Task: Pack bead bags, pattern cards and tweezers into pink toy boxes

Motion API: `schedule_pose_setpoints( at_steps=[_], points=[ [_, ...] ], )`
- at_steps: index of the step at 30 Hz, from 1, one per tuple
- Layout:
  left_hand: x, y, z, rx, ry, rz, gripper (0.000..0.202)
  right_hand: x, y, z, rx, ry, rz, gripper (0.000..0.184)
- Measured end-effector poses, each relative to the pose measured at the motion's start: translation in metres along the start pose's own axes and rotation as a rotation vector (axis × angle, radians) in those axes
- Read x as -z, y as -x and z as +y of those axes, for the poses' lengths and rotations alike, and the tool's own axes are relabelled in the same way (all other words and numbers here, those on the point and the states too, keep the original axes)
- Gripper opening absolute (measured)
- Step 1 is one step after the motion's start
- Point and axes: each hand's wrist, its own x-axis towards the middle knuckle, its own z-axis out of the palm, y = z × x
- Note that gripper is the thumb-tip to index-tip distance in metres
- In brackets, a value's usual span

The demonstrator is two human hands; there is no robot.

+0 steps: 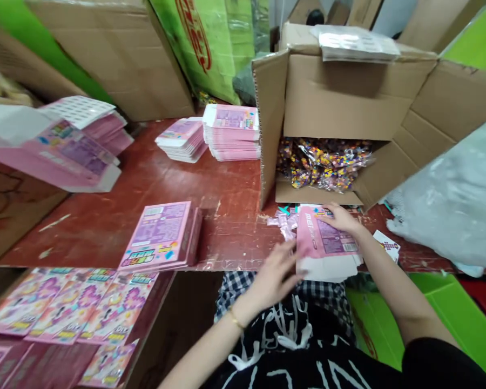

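Note:
A pink printed carton (324,237) lies at the table's front edge, its white flap (328,268) towards me. My right hand (342,220) grips the carton's far right side, fingers over its printed face. My left hand (278,274), slightly blurred, is at the near left corner with its fingers apart; whether it touches the carton I cannot tell. Small clear packets (285,221) with pinkish contents and turquoise pieces lie left of the carton. Just beyond, an open cardboard box (332,97) on its side holds clear bags of multicoloured beads (324,165).
Closed pink boxes (162,232) are stacked left on the red table (227,232). Flat carton stacks (233,132) stand behind, with more cartons (73,146) far left. Filled boxes (113,308) sit below the edge. A translucent plastic bag (453,205) and white card (386,246) are right.

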Motion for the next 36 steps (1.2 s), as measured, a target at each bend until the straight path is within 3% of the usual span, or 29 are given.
schedule_pose_setpoints(
  at_steps=[1, 3, 6, 9, 12, 14, 18, 20, 22, 24, 26, 27, 29, 32, 34, 36],
  points=[
    [-0.025, -0.008, 0.013, -0.044, 0.010, -0.105, 0.065, 0.000, -0.003, -0.002, 0.005, 0.042, -0.040, 0.040],
    [-0.062, -0.018, 0.023, -0.069, 0.004, -0.198, 0.078, -0.001, 0.001, -0.007, 0.024, 0.114, -0.081, 0.046],
    [-0.082, -0.019, 0.017, -0.066, -0.031, -0.256, 0.098, -0.001, 0.013, -0.005, -0.004, 0.164, -0.084, 0.057],
    [-0.075, -0.013, 0.014, -0.061, -0.061, -0.332, 0.110, 0.008, 0.021, 0.002, -0.117, 0.101, -0.054, 0.045],
    [-0.054, -0.010, 0.023, -0.049, 0.014, -0.373, 0.123, 0.026, 0.034, -0.009, -0.087, -0.122, 0.014, 0.039],
    [-0.038, -0.011, 0.035, 0.006, 0.029, -0.260, 0.123, 0.040, 0.050, -0.035, -0.022, -0.336, 0.052, 0.041],
    [-0.008, -0.013, 0.055, 0.146, -0.036, 0.175, 0.122, 0.047, 0.084, -0.117, 0.014, -0.732, 0.132, 0.039],
    [0.007, -0.009, 0.058, 0.207, 0.085, 0.267, 0.110, 0.038, 0.092, -0.153, 0.071, -0.871, 0.224, 0.035],
    [0.021, 0.000, 0.055, 0.331, 0.313, 0.277, 0.073, 0.024, 0.093, -0.177, 0.173, -0.882, 0.349, 0.027],
    [0.031, 0.014, 0.047, 0.498, 0.571, 0.299, 0.039, 0.009, 0.093, -0.187, 0.217, -0.721, 0.545, 0.022],
    [0.034, 0.030, 0.038, 0.618, 0.770, 0.352, 0.032, -0.007, 0.095, -0.187, 0.182, -0.550, 0.684, 0.035],
    [0.033, 0.036, 0.034, 0.647, 0.832, 0.380, 0.034, -0.016, 0.096, -0.185, 0.157, -0.533, 0.685, 0.046],
    [0.027, 0.043, 0.024, 0.650, 0.862, 0.447, 0.041, -0.037, 0.100, -0.179, 0.142, -0.652, 0.551, 0.056],
    [0.015, 0.040, 0.007, 0.666, 0.743, 0.574, 0.050, -0.074, 0.102, -0.169, 0.110, -0.865, 0.336, 0.032],
    [0.006, 0.036, -0.005, 0.714, 0.697, 0.550, 0.035, -0.097, 0.101, -0.162, 0.102, -0.885, 0.281, 0.029],
    [-0.006, 0.036, -0.016, 0.758, 0.719, 0.496, 0.037, -0.115, 0.101, -0.157, 0.103, -0.885, 0.313, 0.030]
  ],
)
